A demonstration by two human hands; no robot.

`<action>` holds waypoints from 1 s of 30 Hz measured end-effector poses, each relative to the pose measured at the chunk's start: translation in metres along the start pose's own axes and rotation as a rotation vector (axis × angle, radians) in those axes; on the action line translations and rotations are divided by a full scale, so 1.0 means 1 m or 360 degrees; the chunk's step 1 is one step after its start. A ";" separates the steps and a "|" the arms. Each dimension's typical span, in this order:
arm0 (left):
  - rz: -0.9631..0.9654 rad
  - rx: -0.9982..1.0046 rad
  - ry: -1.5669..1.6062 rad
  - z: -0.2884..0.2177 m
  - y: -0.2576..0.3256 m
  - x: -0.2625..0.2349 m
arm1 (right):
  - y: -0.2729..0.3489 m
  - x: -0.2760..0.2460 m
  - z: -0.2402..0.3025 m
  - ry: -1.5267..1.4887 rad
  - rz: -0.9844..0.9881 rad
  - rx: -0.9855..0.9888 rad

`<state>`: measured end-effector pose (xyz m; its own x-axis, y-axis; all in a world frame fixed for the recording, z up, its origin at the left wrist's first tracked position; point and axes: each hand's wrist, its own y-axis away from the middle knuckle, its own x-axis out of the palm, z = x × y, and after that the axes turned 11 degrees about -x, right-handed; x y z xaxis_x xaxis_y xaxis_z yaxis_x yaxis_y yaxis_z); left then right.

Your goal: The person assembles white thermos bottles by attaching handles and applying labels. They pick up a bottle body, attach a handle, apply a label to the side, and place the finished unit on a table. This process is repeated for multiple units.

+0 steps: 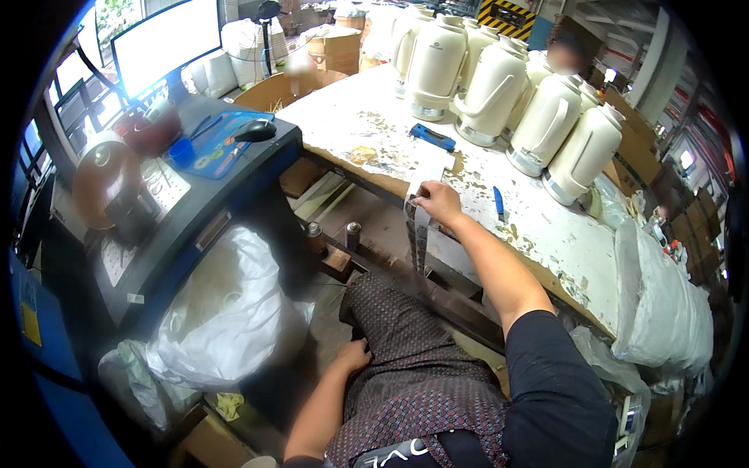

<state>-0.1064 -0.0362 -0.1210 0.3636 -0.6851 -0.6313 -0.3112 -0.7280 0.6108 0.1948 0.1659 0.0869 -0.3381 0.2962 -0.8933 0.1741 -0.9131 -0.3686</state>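
My right hand reaches out to the front edge of the worn white worktable and pinches a long thin strip that hangs down off the edge. My left hand rests on my left thigh, fingers curled loosely, holding nothing. A sheet of white paper lies on the table just beyond the right hand. Several cream-white jugs with handles stand in rows at the back of the table.
A blue box cutter and a blue pen lie on the table. At left, a dark desk carries a monitor, a mouse and a keyboard. A white plastic bag sits below; another white bag at right.
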 end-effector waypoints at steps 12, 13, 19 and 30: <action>0.0005 -0.0010 0.0229 0.021 -0.016 0.018 | 0.006 0.003 -0.014 0.0482 -0.0281 -0.1042; 0.0021 -0.0025 0.0146 0.023 -0.018 0.021 | 0.004 0.002 -0.017 0.0490 -0.0210 -0.1106; -0.0194 -0.0038 0.0285 0.033 -0.018 0.028 | -0.017 0.015 -0.034 0.0447 0.0101 -0.1371; -0.0299 -0.0034 0.1369 0.060 -0.030 0.022 | -0.031 0.055 -0.028 0.0587 -0.0344 -0.1826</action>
<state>-0.1420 -0.0312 -0.1816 0.9450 -0.2912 -0.1487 -0.1666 -0.8203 0.5471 0.1965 0.2186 0.0417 -0.2112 0.6428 -0.7363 0.9241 -0.1140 -0.3647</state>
